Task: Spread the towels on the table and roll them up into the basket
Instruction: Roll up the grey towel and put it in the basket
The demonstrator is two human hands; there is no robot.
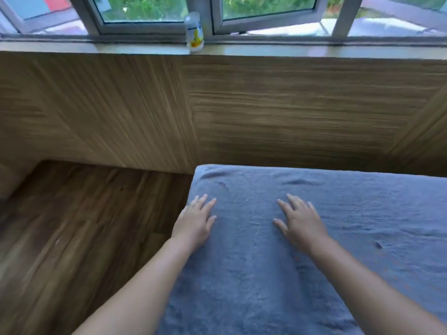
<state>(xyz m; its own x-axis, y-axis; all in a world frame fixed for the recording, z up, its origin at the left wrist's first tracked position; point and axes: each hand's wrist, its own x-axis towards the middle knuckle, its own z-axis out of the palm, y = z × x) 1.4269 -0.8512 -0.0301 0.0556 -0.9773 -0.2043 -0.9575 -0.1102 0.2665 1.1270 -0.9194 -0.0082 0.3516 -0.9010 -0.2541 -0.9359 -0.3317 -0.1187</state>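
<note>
A blue-grey towel (254, 274) of thick, fluffy pile lies spread flat on the wooden table (84, 226), filling the lower right of the frame (its rounded far-left corner sits near the centre), with a few shallow creases along its upper edge and right side.

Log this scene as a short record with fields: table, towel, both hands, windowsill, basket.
table: wood-grain
towel: blue-grey, spread flat on the table
left hand: fingers straight, resting on the towel's left edge
right hand: fingers straight, flat on the towel
windowsill: small white bottle, yellow print
basket: not in view
</note>
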